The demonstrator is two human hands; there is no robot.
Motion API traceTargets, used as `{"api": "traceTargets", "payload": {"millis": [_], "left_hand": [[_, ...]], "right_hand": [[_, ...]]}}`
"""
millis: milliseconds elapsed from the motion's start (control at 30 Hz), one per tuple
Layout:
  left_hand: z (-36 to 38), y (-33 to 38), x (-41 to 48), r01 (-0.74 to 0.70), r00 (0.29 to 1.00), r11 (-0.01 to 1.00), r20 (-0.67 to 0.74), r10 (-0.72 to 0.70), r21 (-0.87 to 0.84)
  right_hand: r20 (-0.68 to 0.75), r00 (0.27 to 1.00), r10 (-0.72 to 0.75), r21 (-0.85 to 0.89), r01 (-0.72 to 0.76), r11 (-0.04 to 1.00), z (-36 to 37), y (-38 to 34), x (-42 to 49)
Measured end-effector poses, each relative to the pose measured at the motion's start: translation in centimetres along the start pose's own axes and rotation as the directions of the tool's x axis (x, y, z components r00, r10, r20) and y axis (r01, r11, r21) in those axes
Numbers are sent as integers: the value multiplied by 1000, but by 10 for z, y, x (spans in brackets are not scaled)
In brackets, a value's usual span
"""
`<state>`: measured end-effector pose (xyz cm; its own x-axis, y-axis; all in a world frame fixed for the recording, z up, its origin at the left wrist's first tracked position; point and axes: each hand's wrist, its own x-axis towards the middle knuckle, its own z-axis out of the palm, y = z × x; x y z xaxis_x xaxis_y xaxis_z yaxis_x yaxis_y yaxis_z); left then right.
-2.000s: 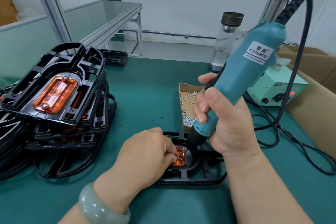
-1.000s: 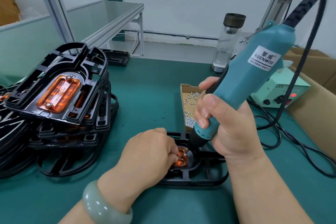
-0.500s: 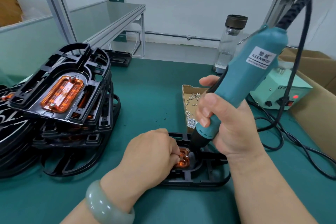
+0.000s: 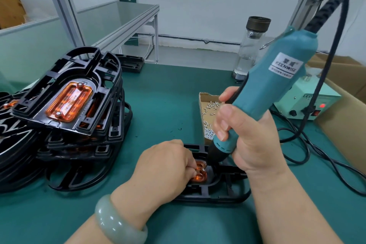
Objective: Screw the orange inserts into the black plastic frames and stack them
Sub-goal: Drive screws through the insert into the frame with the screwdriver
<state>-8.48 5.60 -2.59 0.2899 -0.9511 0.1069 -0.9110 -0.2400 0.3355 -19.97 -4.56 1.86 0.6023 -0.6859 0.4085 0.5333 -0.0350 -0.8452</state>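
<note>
A black plastic frame (image 4: pixel 227 192) lies flat on the green mat in front of me, with an orange insert (image 4: pixel 200 176) seated in it. My left hand (image 4: pixel 164 168) covers most of the insert, its fingers curled and pinching a small screw at the insert's right end. My right hand (image 4: pixel 249 140) grips a teal electric screwdriver (image 4: pixel 271 89), tilted, with its black tip down at that screw. To the left, a stack of finished frames (image 4: pixel 79 105) leans, and its top frame shows an orange insert (image 4: pixel 69 103) with two screws.
A small cardboard tray of loose screws (image 4: pixel 208 119) sits just behind the frame. A pale green power box (image 4: pixel 309 103) with a red light and black cables (image 4: pixel 297 144) lie to the right, beside a cardboard box (image 4: pixel 348 117). A glass bottle (image 4: pixel 251 47) stands at the back.
Both hands stay on the frame. The screwdriver has tilted slightly and its tip stays at the insert's right end. My head has shifted a little.
</note>
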Motion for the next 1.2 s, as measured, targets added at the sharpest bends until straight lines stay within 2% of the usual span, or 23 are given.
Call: {"api": "traceTargets", "payload": {"millis": [267,400,567,700,800,1100,1200], "left_hand": [[0,-1,-1,-2,1000,999,7,2,-36],[0,-1,-2,-6,1000,1000,10,6,-26],[1,-3,-3,-33,999,999,-14,33,-20],[1,-5,-5,-53,999,991,-7,53,-122],[-1,-8,-6,-70,998,983,-13,69,-167],[-10,-1,5,-43,981,966,-191,-7,-254],[-15,8,25,-55,985,960,-174,6,-276]], "right_hand": [[-80,993,-83,108,91,990,-4,-2,-6],[-116,984,-137,254,163,953,-10,-7,-3],[-285,955,-84,293,170,941,-19,-7,-1],[-349,935,-58,316,176,932,-23,-3,0],[-377,924,-63,310,189,932,-27,-3,1],[-431,902,-13,313,163,936,-36,-3,2],[-439,898,17,337,147,930,-38,-3,2]]}}
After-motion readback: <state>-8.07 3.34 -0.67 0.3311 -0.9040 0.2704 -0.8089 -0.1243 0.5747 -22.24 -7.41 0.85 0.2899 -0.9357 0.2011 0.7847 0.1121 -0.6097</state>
